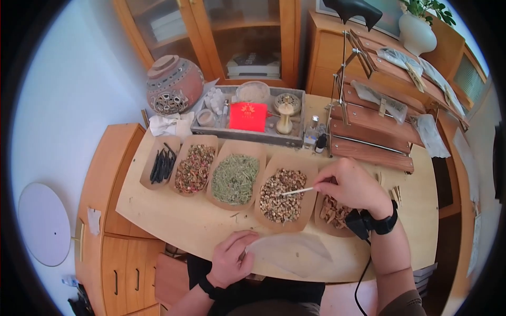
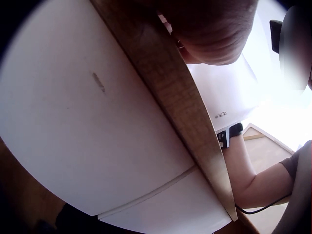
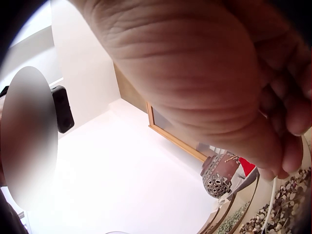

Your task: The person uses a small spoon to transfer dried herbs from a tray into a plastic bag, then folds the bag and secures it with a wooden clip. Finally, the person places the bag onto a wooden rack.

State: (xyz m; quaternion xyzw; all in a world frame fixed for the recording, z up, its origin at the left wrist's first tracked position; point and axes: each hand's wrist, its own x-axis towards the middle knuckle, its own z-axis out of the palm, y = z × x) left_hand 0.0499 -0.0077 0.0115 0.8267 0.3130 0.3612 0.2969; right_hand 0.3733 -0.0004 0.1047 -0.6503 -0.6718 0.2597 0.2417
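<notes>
Herb trays (image 1: 234, 179) behind paper sheet (image 1: 295, 253)

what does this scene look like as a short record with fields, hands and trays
right hand: right hand pinches a thin white stick over the tray of brown dried pieces
left hand: left hand rests on a pale paper bag at the table edge
other trays: dark pods, mixed petals, green herb
</notes>
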